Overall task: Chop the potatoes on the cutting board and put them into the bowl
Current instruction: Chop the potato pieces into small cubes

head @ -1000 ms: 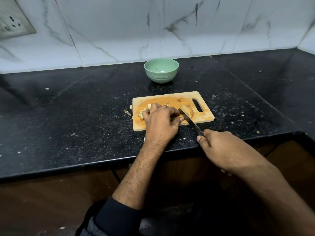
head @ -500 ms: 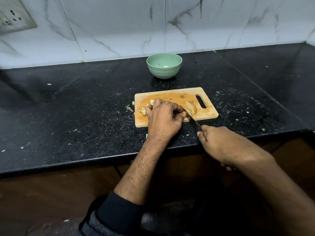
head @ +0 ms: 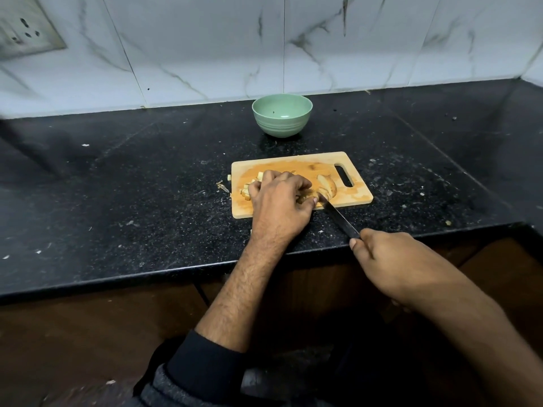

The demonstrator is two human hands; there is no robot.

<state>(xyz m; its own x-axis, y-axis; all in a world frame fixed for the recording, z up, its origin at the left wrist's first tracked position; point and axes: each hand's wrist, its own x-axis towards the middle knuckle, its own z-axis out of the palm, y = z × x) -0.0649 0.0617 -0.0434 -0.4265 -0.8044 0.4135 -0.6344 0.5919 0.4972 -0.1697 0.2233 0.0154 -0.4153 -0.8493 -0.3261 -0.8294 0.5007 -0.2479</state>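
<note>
A wooden cutting board [head: 357,168] lies on the black counter. On it my left hand [head: 279,198] presses down on a potato piece, mostly hidden under the fingers. Small cut chunks [head: 260,176] show at the hand's left side. A larger potato wedge [head: 327,185] lies to the right of the hand. My right hand [head: 390,259] grips the handle of a knife [head: 338,220], and the blade tip meets the potato by my left thumb. A green bowl [head: 282,114] stands behind the board and looks empty but for a dark speck.
The black granite counter [head: 132,201] is strewn with small scraps; a peel bit [head: 223,187] lies left of the board. A tiled wall with a socket plate [head: 25,32] rises behind. The counter's front edge runs just under my right hand.
The knife and my right hand have shifted slightly against the potato. My left hand stays on the potato. The camera view has tilted a little.
</note>
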